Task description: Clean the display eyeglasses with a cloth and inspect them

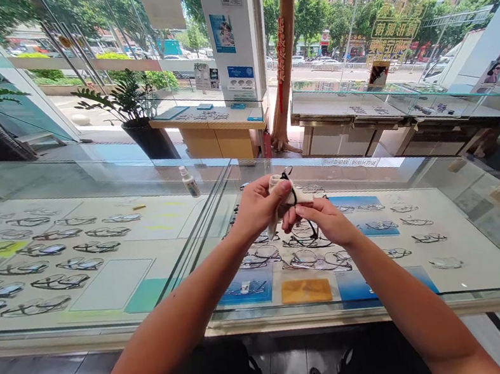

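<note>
Above the glass counter I hold a pair of black-framed eyeglasses (pixel 293 196) wrapped partly in a white cloth (pixel 302 196). My left hand (pixel 259 206) is closed on the cloth, its thumb pressing by the rim of a lens. Opposite it, my right hand (pixel 328 219) pinches the eyeglasses and the cloth's lower edge between thumb and fingers. A dark part of the frame hangs below the hands, against the displayed glasses behind. The cloth and fingers hide most of the lenses.
Under the glass top (pixel 179 225) lie rows of eyeglasses (pixel 61 281), blue cards and an orange cloth (pixel 306 290). A small white spray bottle (pixel 190 182) stands on the counter to the left. Beyond are potted plants (pixel 142 122), a wooden cabinet (pixel 217 141) and another display case (pixel 346 131).
</note>
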Available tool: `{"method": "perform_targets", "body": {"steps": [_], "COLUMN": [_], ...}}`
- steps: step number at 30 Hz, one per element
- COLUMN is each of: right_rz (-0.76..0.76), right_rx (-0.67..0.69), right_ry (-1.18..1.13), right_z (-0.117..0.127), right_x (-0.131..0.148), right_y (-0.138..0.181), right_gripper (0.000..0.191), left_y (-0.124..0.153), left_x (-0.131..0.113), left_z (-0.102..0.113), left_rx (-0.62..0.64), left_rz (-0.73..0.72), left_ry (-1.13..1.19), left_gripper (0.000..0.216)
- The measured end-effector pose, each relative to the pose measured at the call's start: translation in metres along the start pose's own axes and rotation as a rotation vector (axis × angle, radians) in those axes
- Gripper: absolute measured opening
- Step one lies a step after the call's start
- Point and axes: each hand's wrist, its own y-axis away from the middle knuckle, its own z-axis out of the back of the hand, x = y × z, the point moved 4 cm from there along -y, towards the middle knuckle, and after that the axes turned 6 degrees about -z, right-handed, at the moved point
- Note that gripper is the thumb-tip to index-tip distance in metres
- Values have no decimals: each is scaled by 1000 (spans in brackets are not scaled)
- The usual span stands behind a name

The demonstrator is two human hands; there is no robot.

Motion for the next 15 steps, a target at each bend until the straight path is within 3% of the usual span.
{"method": "perform_targets", "body": {"steps": [7, 11, 15], "right_rz": [32, 20, 13], "right_rx": [-50, -86, -42], "right_ry": [-44, -78, -67], "right_z": [12, 17, 12], "right_x": [3, -2, -8], "right_y": [1, 0, -2], "right_gripper": [34, 33, 34], "left_y": [-8, -6, -2], "left_x": [-5, -3, 1], "left_z": [21, 16, 7], "left_rx": [94, 132, 74], "left_rz": [27, 51, 44], "left_ry": [-87, -34, -9], "left_gripper": [46, 41, 38]}}
